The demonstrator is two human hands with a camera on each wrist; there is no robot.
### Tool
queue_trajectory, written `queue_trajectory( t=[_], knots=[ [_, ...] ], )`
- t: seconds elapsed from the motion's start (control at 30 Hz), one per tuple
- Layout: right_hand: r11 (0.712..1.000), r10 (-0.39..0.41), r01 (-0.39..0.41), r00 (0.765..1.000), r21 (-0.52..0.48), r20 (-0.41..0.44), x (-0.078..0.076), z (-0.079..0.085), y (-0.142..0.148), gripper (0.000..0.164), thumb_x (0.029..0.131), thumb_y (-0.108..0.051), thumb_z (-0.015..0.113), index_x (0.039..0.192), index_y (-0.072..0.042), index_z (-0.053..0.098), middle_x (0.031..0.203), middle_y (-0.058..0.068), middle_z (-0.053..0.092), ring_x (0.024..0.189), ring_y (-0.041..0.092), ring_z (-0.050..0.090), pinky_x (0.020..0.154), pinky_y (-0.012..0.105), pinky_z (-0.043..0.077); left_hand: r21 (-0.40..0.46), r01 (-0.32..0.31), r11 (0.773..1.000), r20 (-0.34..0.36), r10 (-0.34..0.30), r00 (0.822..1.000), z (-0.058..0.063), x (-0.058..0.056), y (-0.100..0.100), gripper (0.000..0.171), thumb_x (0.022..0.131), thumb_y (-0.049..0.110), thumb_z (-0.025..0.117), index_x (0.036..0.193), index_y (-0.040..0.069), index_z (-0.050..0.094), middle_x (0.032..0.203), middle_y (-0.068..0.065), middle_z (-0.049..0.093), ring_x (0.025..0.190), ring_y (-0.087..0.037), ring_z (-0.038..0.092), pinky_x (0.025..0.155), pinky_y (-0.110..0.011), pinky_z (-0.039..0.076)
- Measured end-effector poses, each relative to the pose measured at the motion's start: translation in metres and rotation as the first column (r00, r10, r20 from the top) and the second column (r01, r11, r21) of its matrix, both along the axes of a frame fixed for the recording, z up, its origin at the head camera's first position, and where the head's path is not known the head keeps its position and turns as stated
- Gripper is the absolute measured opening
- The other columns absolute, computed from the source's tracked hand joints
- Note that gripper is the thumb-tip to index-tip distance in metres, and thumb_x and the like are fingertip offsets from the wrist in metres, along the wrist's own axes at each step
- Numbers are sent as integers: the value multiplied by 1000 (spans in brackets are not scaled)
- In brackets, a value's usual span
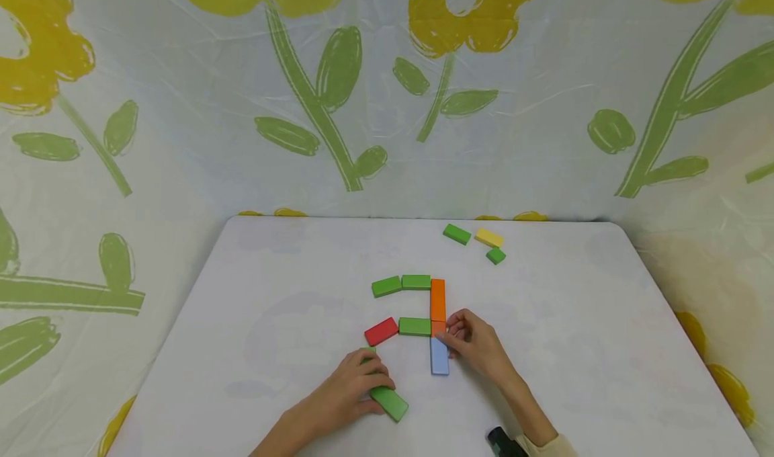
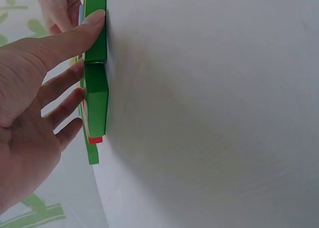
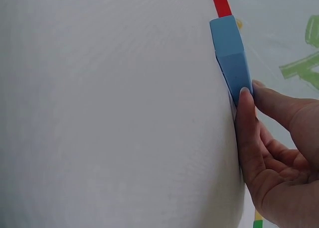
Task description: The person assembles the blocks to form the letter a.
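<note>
My left hand (image 1: 357, 390) holds a green block (image 1: 390, 404) between thumb and fingers, low in the head view. A second green block (image 2: 96, 99) lies end to end with it, mostly covered by my fingers from above. My right hand (image 1: 480, 346) pinches the far end of a light blue block (image 1: 439, 357) with thumb and finger. That block continues a straight column below two orange blocks (image 1: 438, 299). Leftward from the column runs a green block (image 1: 414, 326), then a slanted red block (image 1: 381, 332) close to my left fingers. Two more green blocks (image 1: 416, 282) extend left from the column's top.
Toward the back of the white table (image 1: 290, 255) lie a green block (image 1: 456, 234), a yellow block (image 1: 488, 237) and a shorter green block (image 1: 496, 255). A flower-printed cloth (image 1: 532, 148) hangs around the table. A black device (image 1: 504, 441) shows beside my right sleeve.
</note>
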State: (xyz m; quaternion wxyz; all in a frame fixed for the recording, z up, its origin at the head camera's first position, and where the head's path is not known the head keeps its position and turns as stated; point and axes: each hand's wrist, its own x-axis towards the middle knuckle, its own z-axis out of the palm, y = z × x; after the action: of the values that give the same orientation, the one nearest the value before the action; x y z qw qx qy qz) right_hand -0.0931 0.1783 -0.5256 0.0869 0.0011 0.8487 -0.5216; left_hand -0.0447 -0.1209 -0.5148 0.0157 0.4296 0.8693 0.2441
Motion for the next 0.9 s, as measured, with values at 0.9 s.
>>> queue_trajectory(
  t=[0.9],
  knots=[
    [1000, 30, -30, 999, 5, -13, -1, 0, 3, 28, 89, -18, 82, 104, -3, 63, 83, 2, 62, 67, 14, 61, 68, 21, 53, 148, -392, 908, 241, 351, 905, 1, -15, 1, 37, 92, 10, 78, 126, 7, 63, 116, -3, 59, 106, -17, 56, 91, -30, 54]
  ],
)
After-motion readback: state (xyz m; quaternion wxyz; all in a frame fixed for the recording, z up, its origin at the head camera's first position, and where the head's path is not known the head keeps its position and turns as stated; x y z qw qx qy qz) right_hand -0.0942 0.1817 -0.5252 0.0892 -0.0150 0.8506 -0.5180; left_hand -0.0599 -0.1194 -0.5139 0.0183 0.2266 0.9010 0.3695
